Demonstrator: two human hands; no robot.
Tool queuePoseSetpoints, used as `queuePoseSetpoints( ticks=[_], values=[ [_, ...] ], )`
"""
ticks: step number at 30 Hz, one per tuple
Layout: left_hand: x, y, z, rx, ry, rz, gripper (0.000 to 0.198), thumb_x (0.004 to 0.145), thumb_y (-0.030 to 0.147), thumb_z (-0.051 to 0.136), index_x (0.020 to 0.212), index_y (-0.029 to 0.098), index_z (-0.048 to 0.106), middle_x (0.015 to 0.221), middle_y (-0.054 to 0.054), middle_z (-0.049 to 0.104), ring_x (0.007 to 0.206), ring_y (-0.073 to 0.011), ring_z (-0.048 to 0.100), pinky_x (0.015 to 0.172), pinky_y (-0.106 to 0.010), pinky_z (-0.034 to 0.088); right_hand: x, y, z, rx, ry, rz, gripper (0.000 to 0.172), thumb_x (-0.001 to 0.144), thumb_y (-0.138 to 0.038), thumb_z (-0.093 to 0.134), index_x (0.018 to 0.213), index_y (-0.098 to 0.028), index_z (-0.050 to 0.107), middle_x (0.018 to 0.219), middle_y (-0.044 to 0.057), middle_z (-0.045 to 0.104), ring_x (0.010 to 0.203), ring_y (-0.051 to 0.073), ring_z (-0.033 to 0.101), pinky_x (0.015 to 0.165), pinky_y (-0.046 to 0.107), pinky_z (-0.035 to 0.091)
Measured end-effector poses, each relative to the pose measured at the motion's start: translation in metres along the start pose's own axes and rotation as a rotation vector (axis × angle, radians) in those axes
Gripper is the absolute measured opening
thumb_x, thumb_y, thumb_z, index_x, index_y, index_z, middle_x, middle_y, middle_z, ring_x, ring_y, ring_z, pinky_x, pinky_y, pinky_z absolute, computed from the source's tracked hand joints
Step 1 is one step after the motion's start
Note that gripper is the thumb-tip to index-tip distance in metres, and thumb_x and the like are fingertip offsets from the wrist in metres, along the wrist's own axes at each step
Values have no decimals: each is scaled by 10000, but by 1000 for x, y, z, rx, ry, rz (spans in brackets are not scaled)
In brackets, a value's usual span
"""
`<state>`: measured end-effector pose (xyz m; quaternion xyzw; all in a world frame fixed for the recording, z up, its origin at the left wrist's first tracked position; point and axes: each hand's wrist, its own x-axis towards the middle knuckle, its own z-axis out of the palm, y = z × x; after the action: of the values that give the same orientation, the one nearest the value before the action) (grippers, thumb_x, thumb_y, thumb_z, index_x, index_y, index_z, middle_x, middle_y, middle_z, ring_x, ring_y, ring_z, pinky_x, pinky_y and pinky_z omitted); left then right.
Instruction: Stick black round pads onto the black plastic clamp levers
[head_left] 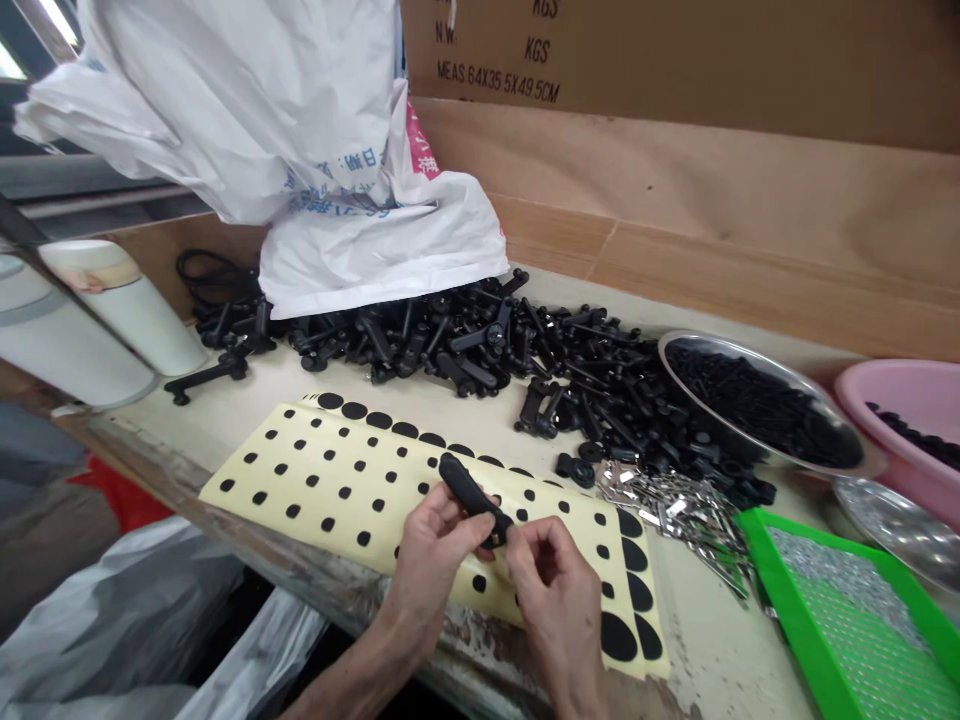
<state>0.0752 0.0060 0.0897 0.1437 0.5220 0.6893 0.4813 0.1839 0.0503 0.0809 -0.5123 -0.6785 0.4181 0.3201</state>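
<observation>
A long, slightly curved black plastic part (466,488) is held tilted above the sheet. My left hand (429,548) grips it, thumb on top near its lower end. My right hand (553,582) is closed in a pinch at that same lower end; whether a small piece is also between its fingertips is hidden. Under both hands lies a pale yellow sheet (304,455) with rows of small black dots. Larger black round pads (619,636) line the far and right edges of the sheets.
Behind the sheet spreads a heap of black plastic parts (420,335), partly under a white sack (375,245). At right are metal clips (682,510), a steel bowl (667,345), a pink basin (862,385) and a green tray (795,625). Two pale bottles (139,310) stand left.
</observation>
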Motion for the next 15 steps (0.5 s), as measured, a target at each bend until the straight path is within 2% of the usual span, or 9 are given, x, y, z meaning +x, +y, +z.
queuePoseSetpoints(
  ticks=[3, 5, 7, 9, 12, 15],
  values=[
    [0, 3, 0, -35, 2, -4, 240, 761, 211, 682, 983, 135, 634, 956, -88, 668, 775, -160, 583, 604, -234, 473, 5, 8, -12, -265, 33, -83, 277, 814, -491, 558, 729, -228, 544, 656, -12, 590, 516, 148, 510, 507, 256, 367],
    [-1, 6, -1, -51, -20, -17, 232, 769, 223, 677, 978, 130, 634, 961, -94, 668, 749, -157, 590, 576, -229, 462, 10, 14, -23, -334, 24, -89, 344, 852, -550, 493, 743, -231, 563, 669, 1, 599, 528, 161, 528, 508, 267, 361],
    [-2, 7, -2, -42, -52, -29, 220, 775, 230, 671, 962, 120, 635, 949, -105, 671, 733, -161, 599, 564, -231, 458, 13, 15, -31, -242, -15, -91, 407, 911, -545, 386, 752, -225, 582, 672, 16, 602, 581, 174, 560, 543, 273, 393],
    [-3, 7, -2, -33, -87, -34, 209, 777, 232, 669, 950, 120, 637, 940, -105, 674, 727, -161, 600, 568, -235, 459, 13, 10, -31, -62, -76, -84, 408, 937, -524, 350, 814, -218, 591, 673, 13, 596, 598, 165, 557, 543, 260, 405],
    [-2, 6, 1, -39, -105, -41, 210, 758, 246, 694, 936, 145, 643, 911, -76, 677, 719, -146, 582, 572, -223, 450, 9, -4, -13, 189, -199, -35, 323, 910, -519, 453, 803, -222, 526, 589, -44, 513, 479, 115, 437, 423, 216, 310],
    [-4, 18, -2, -41, -94, -25, 197, 750, 278, 706, 897, 156, 658, 846, -51, 675, 663, -123, 551, 533, -194, 399, 3, -12, 3, 380, -311, 31, 309, 911, -507, 461, 792, -223, 487, 539, -66, 478, 440, 100, 405, 407, 201, 310]
  ],
)
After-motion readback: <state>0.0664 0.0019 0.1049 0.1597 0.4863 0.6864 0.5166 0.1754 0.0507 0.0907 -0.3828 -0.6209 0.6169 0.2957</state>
